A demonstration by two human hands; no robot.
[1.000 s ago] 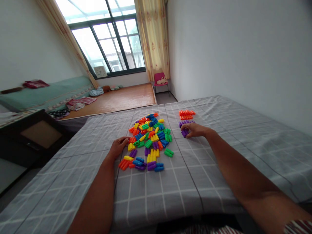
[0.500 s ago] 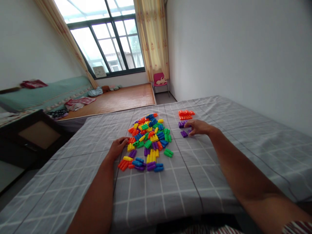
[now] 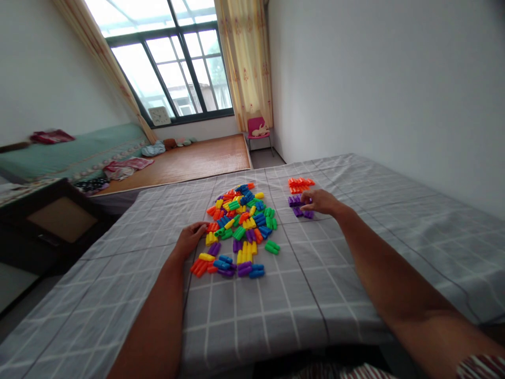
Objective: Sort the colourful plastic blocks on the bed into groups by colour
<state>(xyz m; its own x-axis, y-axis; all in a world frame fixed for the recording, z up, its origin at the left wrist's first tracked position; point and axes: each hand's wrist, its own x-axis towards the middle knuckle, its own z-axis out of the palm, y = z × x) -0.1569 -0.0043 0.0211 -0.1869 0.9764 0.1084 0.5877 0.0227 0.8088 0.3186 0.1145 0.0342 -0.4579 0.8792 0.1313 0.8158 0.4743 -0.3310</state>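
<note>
A heap of coloured plastic building blocks (image 3: 239, 231), shaped like joined tubes, lies in the middle of the grey checked cloth. My left hand (image 3: 191, 237) rests at the heap's left edge, fingers loosely stretched out and their tips against an orange block (image 3: 213, 227). To the right of the heap, my right hand (image 3: 321, 202) hovers low over a group of purple blocks (image 3: 295, 201). Its thumb and forefinger are a little apart at these blocks, and I make out nothing held between them. Just behind stand rows of orange blocks (image 3: 300, 185), lined up close together.
The checked cloth (image 3: 276, 310) covers the whole surface before me. Green blocks (image 3: 272, 247) lie slightly apart at the heap's right side. Beyond are a low wooden bed platform (image 3: 205, 155), a pink chair (image 3: 255, 125) and a dark cabinet (image 3: 51, 221) at the left.
Near purple blocks have moved back, close against the purple row. My right hand's fingers have lifted slightly away from them. My left hand has stayed in place.
</note>
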